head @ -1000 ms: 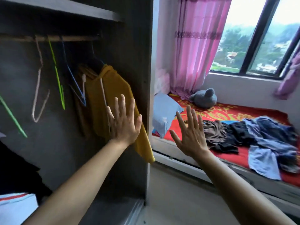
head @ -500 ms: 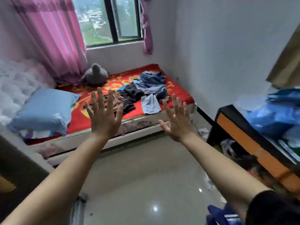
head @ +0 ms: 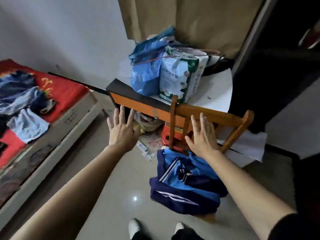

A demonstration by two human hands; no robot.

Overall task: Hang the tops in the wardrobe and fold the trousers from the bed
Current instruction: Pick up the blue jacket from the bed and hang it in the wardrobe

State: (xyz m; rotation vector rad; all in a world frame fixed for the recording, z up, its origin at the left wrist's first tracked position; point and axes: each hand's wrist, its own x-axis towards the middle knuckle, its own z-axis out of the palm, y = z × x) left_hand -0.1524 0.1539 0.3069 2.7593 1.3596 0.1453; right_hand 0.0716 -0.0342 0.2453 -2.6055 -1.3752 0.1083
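Observation:
My left hand and my right hand are raised in front of me, both empty with fingers spread. A heap of blue and dark clothes lies on the bed's red sheet at the far left. Blue and navy garments with white stripes are piled on the seat of a wooden chair just below my right hand. The wardrobe is out of view.
A black and orange desk stands ahead with a blue plastic bag and a pack of tissue rolls on it. Clutter and a red stool sit under the desk. Grey floor tiles lie between bed and chair.
My view has swung right, from the wardrobe past the bed to the desk and chair. Both hands stay raised, spread and empty throughout.

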